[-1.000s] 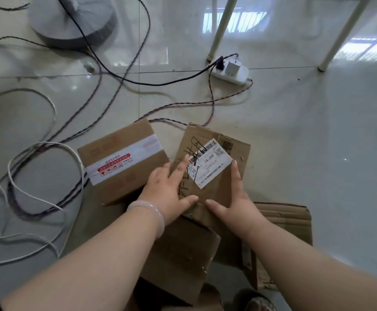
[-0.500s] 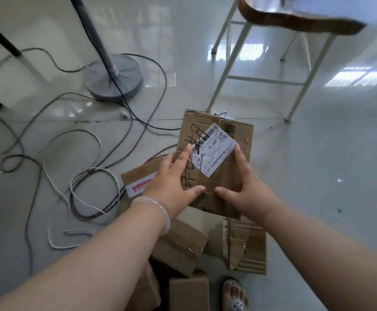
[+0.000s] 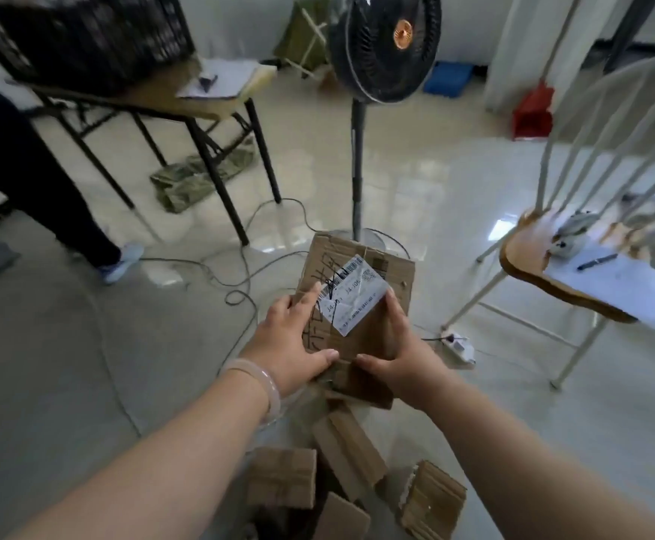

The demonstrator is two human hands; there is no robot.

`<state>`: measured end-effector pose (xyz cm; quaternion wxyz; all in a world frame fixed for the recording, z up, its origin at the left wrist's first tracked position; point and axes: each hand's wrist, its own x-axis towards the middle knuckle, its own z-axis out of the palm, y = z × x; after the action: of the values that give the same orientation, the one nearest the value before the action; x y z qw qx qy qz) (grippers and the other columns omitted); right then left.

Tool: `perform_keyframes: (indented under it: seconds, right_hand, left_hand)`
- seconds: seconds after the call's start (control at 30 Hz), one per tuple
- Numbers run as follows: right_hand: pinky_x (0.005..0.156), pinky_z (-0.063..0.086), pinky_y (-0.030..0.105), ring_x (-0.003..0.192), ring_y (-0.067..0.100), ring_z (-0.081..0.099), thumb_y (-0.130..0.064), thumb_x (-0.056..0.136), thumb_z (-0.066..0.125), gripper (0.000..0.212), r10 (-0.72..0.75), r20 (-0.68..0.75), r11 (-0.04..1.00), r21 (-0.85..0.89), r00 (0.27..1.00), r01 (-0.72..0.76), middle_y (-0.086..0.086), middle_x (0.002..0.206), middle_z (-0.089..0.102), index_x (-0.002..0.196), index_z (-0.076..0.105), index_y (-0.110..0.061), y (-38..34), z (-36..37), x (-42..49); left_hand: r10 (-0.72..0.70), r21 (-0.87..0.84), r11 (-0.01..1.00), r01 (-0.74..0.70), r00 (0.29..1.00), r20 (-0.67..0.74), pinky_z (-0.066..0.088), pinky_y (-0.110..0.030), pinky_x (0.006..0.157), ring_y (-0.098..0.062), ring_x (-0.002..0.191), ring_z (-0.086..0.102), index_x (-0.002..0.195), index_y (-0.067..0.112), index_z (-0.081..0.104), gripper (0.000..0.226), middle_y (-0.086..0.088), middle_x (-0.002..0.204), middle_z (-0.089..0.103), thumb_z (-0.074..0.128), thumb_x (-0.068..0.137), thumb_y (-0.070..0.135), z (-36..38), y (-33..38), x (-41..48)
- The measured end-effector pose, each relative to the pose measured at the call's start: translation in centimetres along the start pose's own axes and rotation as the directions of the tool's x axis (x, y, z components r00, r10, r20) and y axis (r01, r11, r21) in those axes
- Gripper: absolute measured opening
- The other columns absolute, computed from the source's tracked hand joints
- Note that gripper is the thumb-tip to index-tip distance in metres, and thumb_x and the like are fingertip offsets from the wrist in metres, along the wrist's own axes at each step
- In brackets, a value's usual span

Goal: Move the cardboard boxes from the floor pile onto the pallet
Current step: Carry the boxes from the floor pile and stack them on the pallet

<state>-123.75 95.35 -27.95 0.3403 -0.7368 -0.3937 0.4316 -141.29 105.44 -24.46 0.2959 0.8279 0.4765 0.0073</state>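
Observation:
A flat brown cardboard box [image 3: 390, 272] with a white shipping label and black scribbles is lifted off the floor in front of me. My left hand [image 3: 289, 341] grips its left edge, thumb under the near edge. My right hand [image 3: 398, 344] grips its right side the same way. Below my arms, the pile of several cardboard boxes [image 3: 347, 457] lies on the floor. No pallet shows in this view.
A black standing fan [image 3: 382, 44] rises just beyond the box. A white chair [image 3: 552, 267] with papers stands at the right, a power strip [image 3: 459, 344] near its legs. Cables [image 3: 217, 274] trail over the floor. A black-legged table [image 3: 154, 91] and a person's legs [image 3: 45, 189] are at the left.
Both hands have raised the labelled box up off the pile. My view has tilted up, so the fan, table and chair now show and the pile has dropped to the bottom.

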Motion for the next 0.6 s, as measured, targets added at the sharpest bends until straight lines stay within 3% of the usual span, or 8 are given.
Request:
perform_keyframes:
  seconds: [0.07,0.2,0.33,0.5,0.6]
  right_hand:
    - [0.103,0.045,0.035,0.131,0.019,0.046,-0.023,0.082,0.077,0.114,-0.033,0.1,0.997,-0.067,0.994,0.039,-0.001,0.154,0.037,0.149,-0.009,-0.058,-3.5,2.2,-1.9]
    - [0.071,0.054,0.022,0.098,0.011,0.053,-0.027,0.082,0.077,0.114,-0.109,0.356,0.964,-0.189,0.928,0.186,0.007,0.145,0.043,0.142,-0.011,-0.066,-10.0,8.0,-5.2]
    - [0.093,0.054,0.04,0.108,0.018,0.052,-0.031,0.081,0.077,0.11,-0.171,0.556,0.893,-0.262,0.813,0.367,0.007,0.144,0.044,0.144,-0.006,-0.065,-16.2,15.8,-9.7]
    - [0.095,0.054,0.045,0.114,0.02,0.052,-0.022,0.081,0.077,0.111,-0.216,0.723,0.797,-0.258,0.657,0.546,0.007,0.141,0.046,0.147,-0.004,-0.06,-19.6,26.8,-16.8]
    - [0.095,0.054,0.047,0.117,0.024,0.055,-0.026,0.081,0.076,0.107,-0.23,0.798,0.716,-0.249,0.557,0.652,0.003,0.134,0.05,0.148,-0.001,-0.059,-20.2,33.3,-21.8]
  left_hand:
    - [-0.099,-0.029,0.995,0.098,0.993,-0.066,0.029,-0.043,0.116,-0.027,0.142,0.027,0.149,0.055,0.0,0.098,-0.001,0.158,0.011,0.07,0.08,0.056,-2.6,-1.6,-5.3]
    - [-0.307,-0.18,0.945,0.274,0.931,-0.196,0.031,-0.046,0.116,-0.028,0.142,0.027,0.149,0.055,0.004,0.098,-0.001,0.158,0.012,0.071,0.078,0.057,-6.2,-5.8,-15.8]
    - [-0.469,-0.329,0.87,0.368,0.823,-0.32,0.027,-0.041,0.118,-0.027,0.141,0.028,0.152,0.048,0.008,0.099,-0.007,0.154,0.019,0.073,0.078,0.055,-8.4,-10.4,-25.8]
    - [-0.647,-0.471,0.749,0.466,0.665,-0.372,0.03,-0.037,0.115,-0.027,0.135,0.036,0.153,0.046,0.009,0.101,-0.007,0.148,0.024,0.075,0.077,0.053,-8.8,-16.4,-38.3]
    - [-0.716,-0.556,0.681,0.477,0.596,-0.364,0.032,-0.028,0.11,-0.024,0.133,0.039,0.153,0.045,0.008,0.101,-0.006,0.143,0.031,0.076,0.079,0.049,-7.8,-19.9,-46.1]
